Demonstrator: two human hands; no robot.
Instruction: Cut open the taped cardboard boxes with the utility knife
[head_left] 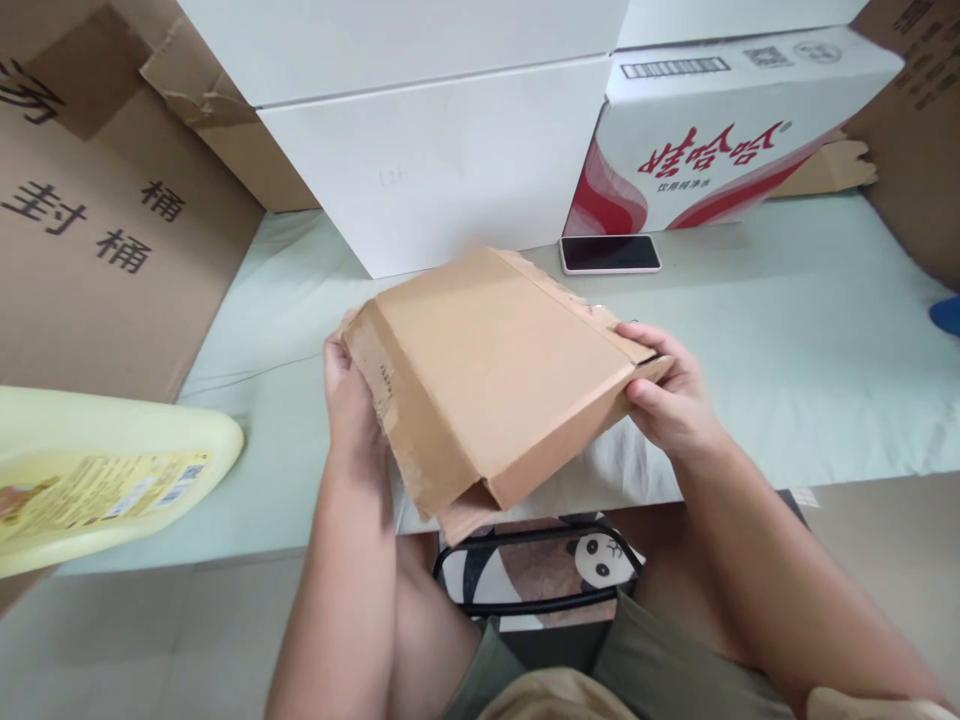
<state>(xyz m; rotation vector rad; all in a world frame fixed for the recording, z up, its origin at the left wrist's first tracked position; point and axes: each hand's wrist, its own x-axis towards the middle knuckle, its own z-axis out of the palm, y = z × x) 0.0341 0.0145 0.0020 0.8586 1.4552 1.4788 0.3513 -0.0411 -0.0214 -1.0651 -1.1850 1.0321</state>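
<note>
A brown cardboard box, flattish and with torn flap edges, is held tilted between my two hands over the cloth-covered surface. My left hand grips its left side; the flap there hides most of the fingers. At the box's right corner my right hand is closed, thumb on the near side and fingers along the top edge. The flap on the left stands out and shows a small printed mark. Part of the near left corner gapes. What the box holds, if anything, is hidden.
Behind stand a white box and a white box with red lettering. A phone lies before them on the pale cloth. To the left are a large carton and a yellow bottle. A panda-patterned item sits below.
</note>
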